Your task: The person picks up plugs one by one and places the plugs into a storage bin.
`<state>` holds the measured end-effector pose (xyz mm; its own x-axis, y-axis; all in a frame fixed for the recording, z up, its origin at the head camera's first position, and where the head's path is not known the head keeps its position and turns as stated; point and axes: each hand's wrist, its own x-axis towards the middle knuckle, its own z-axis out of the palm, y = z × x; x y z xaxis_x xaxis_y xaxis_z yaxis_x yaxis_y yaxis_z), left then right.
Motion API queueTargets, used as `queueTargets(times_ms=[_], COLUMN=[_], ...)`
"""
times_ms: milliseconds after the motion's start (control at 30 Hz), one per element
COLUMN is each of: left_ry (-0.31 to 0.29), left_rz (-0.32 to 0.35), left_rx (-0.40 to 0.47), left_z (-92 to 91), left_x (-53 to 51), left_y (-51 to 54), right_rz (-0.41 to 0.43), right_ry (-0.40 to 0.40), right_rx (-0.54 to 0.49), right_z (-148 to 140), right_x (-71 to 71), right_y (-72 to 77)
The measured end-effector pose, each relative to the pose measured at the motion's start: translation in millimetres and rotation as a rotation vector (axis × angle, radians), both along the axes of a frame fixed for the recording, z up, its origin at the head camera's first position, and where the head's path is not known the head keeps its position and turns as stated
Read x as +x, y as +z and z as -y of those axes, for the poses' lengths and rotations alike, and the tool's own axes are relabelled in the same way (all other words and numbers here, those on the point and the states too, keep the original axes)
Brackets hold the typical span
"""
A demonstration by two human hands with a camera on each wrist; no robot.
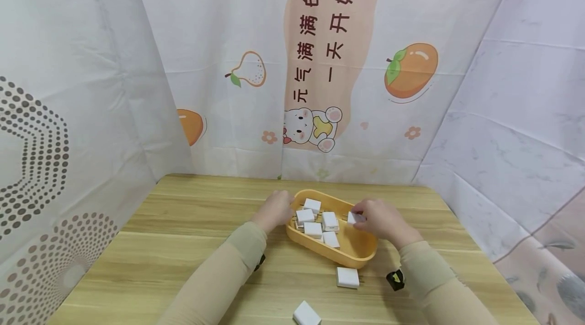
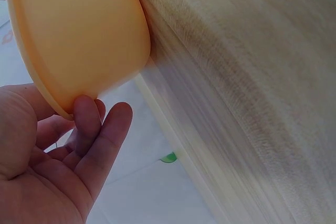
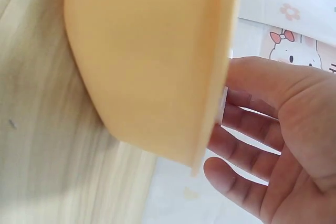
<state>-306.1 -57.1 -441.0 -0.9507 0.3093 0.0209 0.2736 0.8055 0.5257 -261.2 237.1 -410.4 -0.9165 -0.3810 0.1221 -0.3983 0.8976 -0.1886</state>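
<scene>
A yellow oval basket (image 1: 320,249) stands on the table, with several white charger plugs (image 1: 313,230) heaped mostly in its left half. My left hand (image 1: 275,209) grips the basket's rim at the left end; in the left wrist view, thumb and fingers of that hand (image 2: 58,166) pinch the edge. Over the basket's right end, my right hand (image 1: 381,219) holds one white charger plug (image 1: 355,218) between thumb and fingers. In the right wrist view the basket wall (image 3: 142,61) hides most of that plug, and only a sliver shows beside the right hand (image 3: 283,124).
Two loose white charger plugs lie on the wooden table (image 1: 173,244): one (image 1: 348,277) just in front of the basket, another (image 1: 306,313) at the bottom of the head view. Printed curtains (image 1: 237,127) hang behind and on both sides. A black wrist device (image 1: 395,280) sits under the right wrist.
</scene>
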Motion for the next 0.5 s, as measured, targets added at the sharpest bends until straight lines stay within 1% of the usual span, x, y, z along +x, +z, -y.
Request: queueTargets(times_ms=[167, 500], left_ry=[-0.004, -0.003], left_rz=[-0.003, 0.000], left_rx=[0.001, 0.000], left_z=[-0.2, 0.0], left_x=[1.3, 0.8], left_y=[1.6, 1.8], right_rz=[-0.009, 0.019], right_ry=[0.008, -0.012], right_rx=[-0.004, -0.003], right_z=[-0.9, -1.3], right_x=[0.1, -0.3], right_y=[-4.2, -6.1])
